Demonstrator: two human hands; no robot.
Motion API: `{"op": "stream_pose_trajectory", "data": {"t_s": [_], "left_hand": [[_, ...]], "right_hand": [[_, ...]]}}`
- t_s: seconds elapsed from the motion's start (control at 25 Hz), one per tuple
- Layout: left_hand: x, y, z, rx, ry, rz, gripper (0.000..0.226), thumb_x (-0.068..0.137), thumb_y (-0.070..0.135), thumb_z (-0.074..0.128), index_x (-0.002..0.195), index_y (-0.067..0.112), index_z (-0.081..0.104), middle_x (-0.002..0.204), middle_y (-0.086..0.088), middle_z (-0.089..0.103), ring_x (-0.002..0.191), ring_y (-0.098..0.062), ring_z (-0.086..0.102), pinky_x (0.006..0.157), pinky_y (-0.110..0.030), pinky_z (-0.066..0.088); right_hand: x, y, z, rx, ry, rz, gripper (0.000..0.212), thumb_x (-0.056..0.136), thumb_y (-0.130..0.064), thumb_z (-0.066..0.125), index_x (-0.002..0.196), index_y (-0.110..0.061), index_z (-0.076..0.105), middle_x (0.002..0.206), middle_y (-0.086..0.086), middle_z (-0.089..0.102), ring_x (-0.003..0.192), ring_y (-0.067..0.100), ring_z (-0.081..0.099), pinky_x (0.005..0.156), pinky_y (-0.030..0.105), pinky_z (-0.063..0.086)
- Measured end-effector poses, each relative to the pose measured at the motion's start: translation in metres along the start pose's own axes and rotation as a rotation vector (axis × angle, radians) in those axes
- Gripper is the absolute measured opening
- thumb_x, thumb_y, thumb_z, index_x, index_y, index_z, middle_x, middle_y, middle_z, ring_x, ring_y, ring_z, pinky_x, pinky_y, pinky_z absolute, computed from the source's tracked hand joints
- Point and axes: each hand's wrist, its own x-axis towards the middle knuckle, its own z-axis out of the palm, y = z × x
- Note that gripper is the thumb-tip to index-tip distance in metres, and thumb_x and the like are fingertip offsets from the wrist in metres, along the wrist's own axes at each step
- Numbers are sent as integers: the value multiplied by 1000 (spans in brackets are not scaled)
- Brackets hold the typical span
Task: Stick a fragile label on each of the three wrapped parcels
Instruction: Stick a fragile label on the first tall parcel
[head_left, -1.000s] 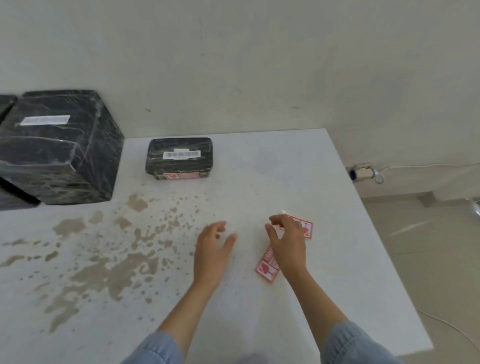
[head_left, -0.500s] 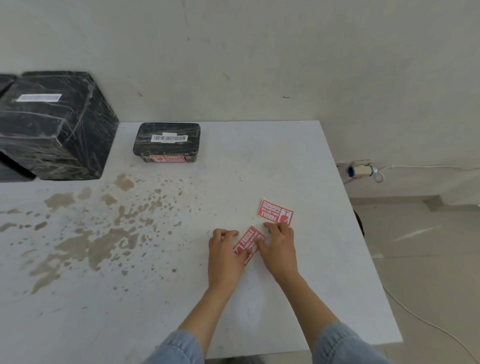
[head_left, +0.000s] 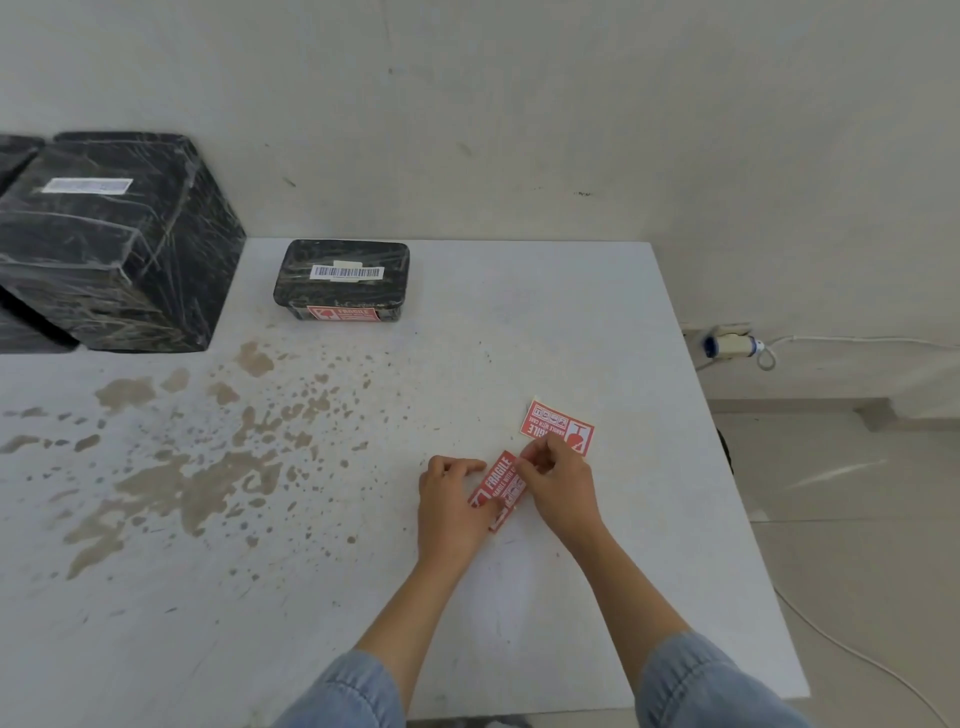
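label (head_left: 500, 487) half hidden by fingers (head_left: 532, 457)

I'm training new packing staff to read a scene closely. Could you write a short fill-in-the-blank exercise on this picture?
1. The small parcel already carries a red ____ label on its front side.
2. Both hands work on the near label; the far label lies flat on the ____.
3. The large parcel stands to the ____ of the small parcel.
4. The white strip on top of the small parcel shows a ____.

Missing words: fragile; table; left; barcode
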Motion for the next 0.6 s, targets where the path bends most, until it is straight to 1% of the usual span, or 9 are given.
{"op": "stream_pose_trajectory", "data": {"t_s": [0.04, 0.08, 0.16, 0.24, 0.32, 0.4, 0.48, 0.52, 0.6], "left_hand": [[3, 0, -2, -47, -8, -17, 36, 72, 20, 77, 105, 14, 65, 108, -2, 49, 105, -21, 49, 84, -29, 47], [5, 0, -5, -105, -12, -36, 26, 72, 18, 77, 95, 14, 67, 103, -2, 51, 102, -24, 50, 81, -28, 45], [10, 2, -19, -257, -41, -88, 10, 74, 15, 74, 80, 17, 65, 92, -4, 59, 92, -23, 55, 73, -24, 42], [11, 7, -42, -415, -79, -125, 8, 77, 13, 71, 74, 16, 64, 80, -4, 65, 76, -17, 57, 62, -16, 42], [13, 10, -70, -484, -53, -114, 11, 79, 11, 69, 72, 16, 62, 76, -4, 66, 68, -12, 57, 56, -12, 42], [14, 11, -101, -514, 20, -94, 14, 79, 8, 68, 70, 16, 60, 75, -3, 66, 67, -11, 57, 59, -16, 43], [14, 4, -138, -534, 106, -65, 15, 79, 4, 66, 72, 16, 59, 75, -2, 65, 70, -12, 59, 63, -19, 45], [14, 0, -156, -532, 135, -51, 14, 79, 4, 65, 74, 15, 59, 77, -2, 66, 71, -13, 60, 64, -21, 47], [16, -12, -194, -550, 209, -35, 11, 80, 6, 66, 81, 16, 61, 82, -2, 67, 74, -13, 62, 66, -21, 49]], "right_hand": [[-1, -5, -3, 48, -6, -6, 15, 85, -8, 64, 78, -17, 55, 79, 1, 61, 75, 14, 57, 64, 14, 45], [-2, -10, -6, 89, -1, -18, 17, 85, -6, 65, 78, -18, 55, 77, 0, 60, 73, 13, 56, 63, 13, 44], [-3, -20, -7, 158, 4, -38, 18, 83, -5, 65, 84, -19, 54, 75, -1, 62, 71, 12, 56, 67, 19, 44], [-4, -33, -3, 218, -33, -54, 27, 82, -4, 65, 102, -18, 52, 70, -2, 64, 72, 12, 57, 72, 25, 44], [-4, -52, 7, 276, -78, -50, 38, 82, -4, 66, 114, -20, 51, 70, -2, 66, 75, 12, 60, 75, 26, 45], [-4, -77, 21, 316, -151, -52, 31, 81, -4, 68, 108, -18, 58, 74, 1, 69, 72, 10, 62, 65, 19, 46], [-4, -106, 44, 296, -279, -77, 15, 80, -4, 69, 89, -15, 66, 79, 6, 70, 67, 10, 61, 57, 16, 44], [-5, -120, 56, 272, -333, -91, 10, 80, -5, 70, 82, -15, 67, 79, 6, 69, 67, 11, 60, 56, 18, 43], [-7, -148, 84, 261, -399, -113, 10, 81, -9, 70, 74, -16, 67, 77, 5, 68, 66, 12, 58, 58, 21, 43]]}}
